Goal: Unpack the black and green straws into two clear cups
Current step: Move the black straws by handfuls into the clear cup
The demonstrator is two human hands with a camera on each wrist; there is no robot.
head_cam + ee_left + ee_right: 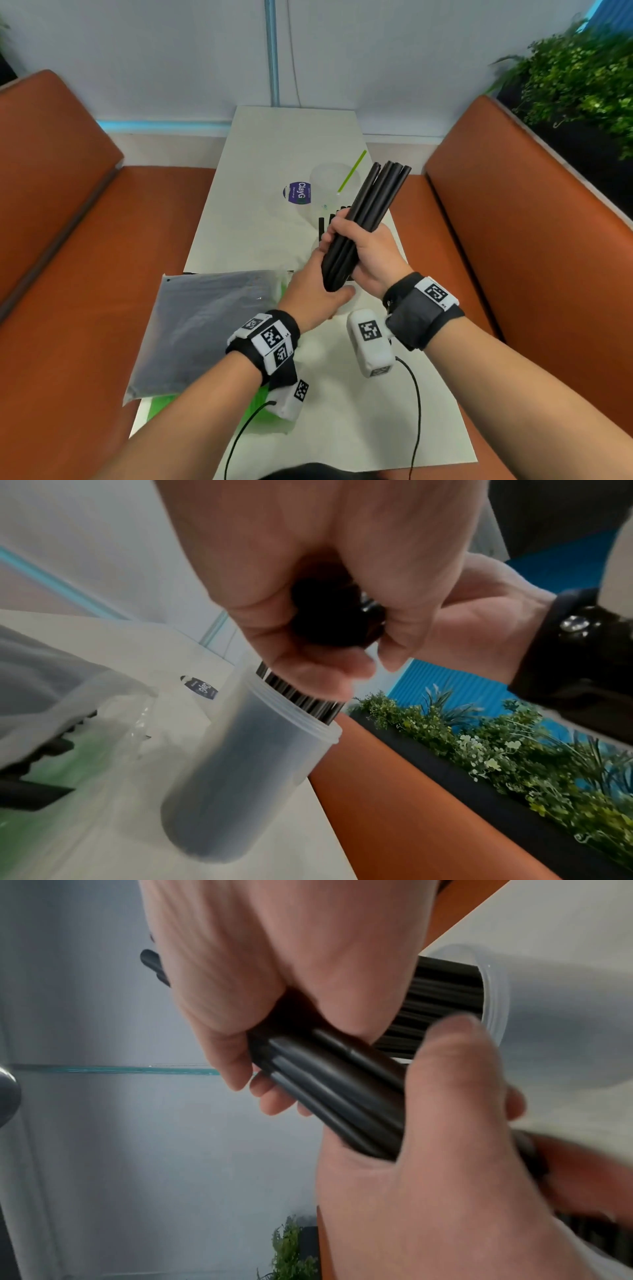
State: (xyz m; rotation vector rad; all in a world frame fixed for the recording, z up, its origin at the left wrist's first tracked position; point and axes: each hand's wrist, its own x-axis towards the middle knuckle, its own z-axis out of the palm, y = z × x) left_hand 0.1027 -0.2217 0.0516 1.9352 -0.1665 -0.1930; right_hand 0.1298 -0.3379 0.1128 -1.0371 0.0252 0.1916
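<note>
Black straws (368, 219) sit bunched in both fists above the near clear cup (253, 764), right hand (371, 255) clamped mid-bundle, left hand (313, 296) wrapped round the lower ends, probably to square them before dropping in

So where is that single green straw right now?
In the head view, the thin green plastic straw leans in a clear plastic cup at the white table's far end, just behind the bundle of black straws.
</note>
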